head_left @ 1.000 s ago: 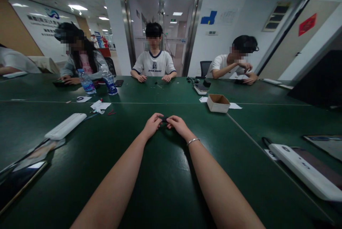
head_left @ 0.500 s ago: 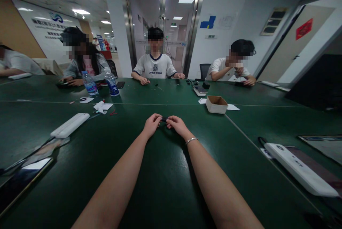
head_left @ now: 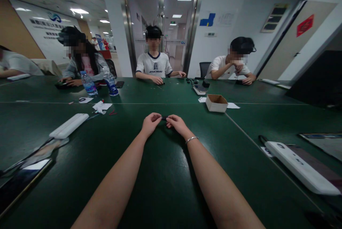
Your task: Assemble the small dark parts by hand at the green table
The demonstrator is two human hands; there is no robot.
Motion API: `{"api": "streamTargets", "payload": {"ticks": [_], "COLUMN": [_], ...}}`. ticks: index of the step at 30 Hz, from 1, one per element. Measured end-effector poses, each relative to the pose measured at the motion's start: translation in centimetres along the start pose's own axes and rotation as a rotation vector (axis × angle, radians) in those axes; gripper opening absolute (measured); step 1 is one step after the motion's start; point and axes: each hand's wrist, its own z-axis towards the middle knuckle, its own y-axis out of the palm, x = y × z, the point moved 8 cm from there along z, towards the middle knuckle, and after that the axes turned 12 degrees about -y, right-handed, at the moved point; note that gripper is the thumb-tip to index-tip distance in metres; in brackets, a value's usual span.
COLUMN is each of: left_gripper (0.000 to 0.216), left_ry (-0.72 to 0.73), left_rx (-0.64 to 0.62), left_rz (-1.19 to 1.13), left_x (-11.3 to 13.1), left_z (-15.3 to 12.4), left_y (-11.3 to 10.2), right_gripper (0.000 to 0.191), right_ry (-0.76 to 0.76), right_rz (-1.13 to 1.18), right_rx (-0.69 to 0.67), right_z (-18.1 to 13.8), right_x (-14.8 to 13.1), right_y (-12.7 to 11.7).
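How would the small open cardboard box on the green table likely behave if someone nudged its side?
The cardboard box looks thin-walled, and nothing shows inside it, so it is probably light and would slide on the smooth green table rather than resist. It is low and wide, so tipping seems unlikely. Its open top suggests that the walls would flex if squeezed.

Near centre: your two forearms lie on bare green table (head_left: 165, 186); you have open surface on both sides of them.
Left: a white bar (head_left: 68, 125) lies at an angle, well apart from your left hand (head_left: 150, 123).
Far left: paper scraps (head_left: 101, 106) and two bottles (head_left: 111, 83) block that reach.
Far right: a cardboard box (head_left: 216, 102) stands near; bare table lies between it and your right hand (head_left: 177, 125).
Near right: a long white device (head_left: 301, 167) blocks the edge.
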Motion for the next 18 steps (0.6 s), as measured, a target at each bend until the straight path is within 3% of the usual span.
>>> {"api": "streamTargets", "payload": {"ticks": [5,11,16,18], "left_gripper": [0.019,0.02,0.019,0.019], "left_ry": [0.001,-0.006,-0.008,-0.014], "left_rx": [-0.001,-0.024,-0.017,-0.032], "left_rz": [-0.034,-0.068,-0.05,-0.051], "left_x": [0.0,-0.3,-0.4,-0.3], "left_z": [0.0,0.2,0.3,0.2], "left_y": [0.0,0.2,0.1,0.2], "right_gripper": [0.037,0.025,0.046,0.034], "right_ry": [-0.058,-0.024,-0.068,-0.048], "right_rz": [0.056,0.001,-0.026,-0.046], "right_rx": [-0.054,-0.081,-0.056,-0.053], "right_z": [-0.2,-0.2,-0.2,-0.3], "right_x": [-1.0,-0.9,-1.2,-1.1], "right_y": [0.4,0.7,0.5,0.4]}}
